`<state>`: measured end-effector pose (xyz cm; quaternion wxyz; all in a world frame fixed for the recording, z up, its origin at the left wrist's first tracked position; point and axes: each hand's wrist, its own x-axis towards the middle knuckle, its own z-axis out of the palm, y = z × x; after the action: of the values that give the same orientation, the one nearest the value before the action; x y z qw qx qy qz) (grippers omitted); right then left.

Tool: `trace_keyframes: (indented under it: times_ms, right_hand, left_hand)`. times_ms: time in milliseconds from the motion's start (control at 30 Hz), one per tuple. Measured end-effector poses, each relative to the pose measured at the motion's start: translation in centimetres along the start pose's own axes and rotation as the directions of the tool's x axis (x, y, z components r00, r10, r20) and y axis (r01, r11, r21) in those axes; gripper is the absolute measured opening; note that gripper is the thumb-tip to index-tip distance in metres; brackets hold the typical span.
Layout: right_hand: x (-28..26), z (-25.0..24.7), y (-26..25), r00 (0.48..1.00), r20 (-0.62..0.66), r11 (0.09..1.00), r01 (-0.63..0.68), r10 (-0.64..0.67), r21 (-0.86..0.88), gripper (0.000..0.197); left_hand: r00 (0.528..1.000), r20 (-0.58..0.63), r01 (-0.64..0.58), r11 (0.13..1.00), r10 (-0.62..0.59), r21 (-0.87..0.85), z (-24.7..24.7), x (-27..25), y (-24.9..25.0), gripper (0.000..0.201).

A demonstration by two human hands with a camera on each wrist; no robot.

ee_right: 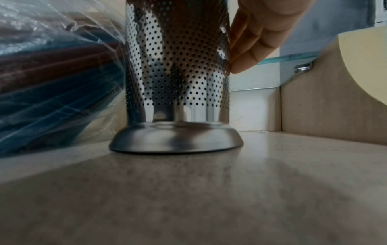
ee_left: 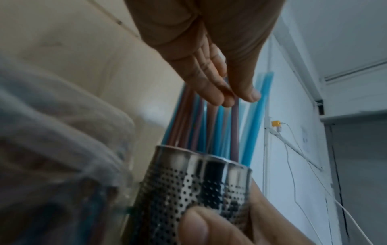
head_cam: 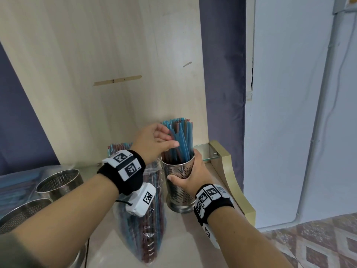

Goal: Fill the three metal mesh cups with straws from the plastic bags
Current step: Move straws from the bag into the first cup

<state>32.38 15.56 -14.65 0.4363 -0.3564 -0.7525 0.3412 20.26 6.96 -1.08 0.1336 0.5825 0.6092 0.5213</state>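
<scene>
A perforated metal cup stands upright on the counter, full of blue and brown straws. My right hand grips the cup's side, thumb in front and fingers behind. My left hand is at the tops of the straws, and pinches a few between thumb and fingers. A clear plastic bag of straws lies just left of the cup. Two more mesh cups stand at the far left; the nearer looks empty.
A pale wooden panel rises right behind the cup. A glass ledge and a curved raised side close off the counter on the right. Another plastic bag lies at the far left.
</scene>
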Motion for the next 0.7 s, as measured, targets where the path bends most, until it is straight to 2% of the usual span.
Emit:
trace_keyframes:
  times_ms: [133, 233, 267, 333, 400, 533, 633, 700]
  right_hand:
    - [-0.2, 0.0, -0.1, 1.0, 0.013, 1.0, -0.014, 0.014, -0.015, 0.125]
    - [-0.1, 0.0, -0.1, 1.0, 0.012, 1.0, -0.008, 0.008, -0.019, 0.125]
    - [-0.1, 0.0, -0.1, 1.0, 0.013, 1.0, -0.006, 0.006, -0.018, 0.123]
    - [-0.2, -0.2, -0.1, 1.0, 0.011, 1.0, 0.004, -0.004, -0.012, 0.119]
    - [-0.2, -0.3, -0.2, 1.0, 0.017, 1.0, 0.015, -0.015, -0.014, 0.116]
    - [-0.2, -0.4, -0.2, 1.0, 0.023, 1.0, 0.022, -0.021, -0.009, 0.116]
    - [-0.1, -0.2, -0.1, 0.999, 0.005, 0.999, 0.035, -0.034, -0.012, 0.117]
    - [-0.1, -0.2, -0.1, 0.999, -0.002, 0.999, 0.038, -0.038, -0.001, 0.117]
  left_hand:
    - [0.987, -0.031, -0.145, 0.965, 0.155, 0.217, 2.0, 0.4, 0.6, 0.036]
    - [0.946, -0.081, -0.238, 0.844, 0.313, 0.48, 2.4, 1.2, 0.4, 0.034]
    - [0.927, -0.115, -0.239, 0.798, 0.357, 0.554, 2.4, 1.6, 0.2, 0.035]
    - [0.913, -0.186, -0.163, 0.744, 0.362, 0.649, 2.5, 2.3, 0.0, 0.044]
    - [0.928, -0.214, -0.1, 0.758, 0.304, 0.644, 2.4, 2.9, -0.3, 0.064]
    - [0.95, -0.22, -0.107, 0.894, 0.221, 0.436, 2.7, 3.5, -0.6, 0.098]
    - [0.957, -0.246, -0.06, 0.938, 0.151, 0.342, 3.2, 3.8, -0.4, 0.111]
    - [0.961, -0.239, -0.044, 0.93, 0.139, 0.364, 3.4, 4.0, -0.3, 0.111]
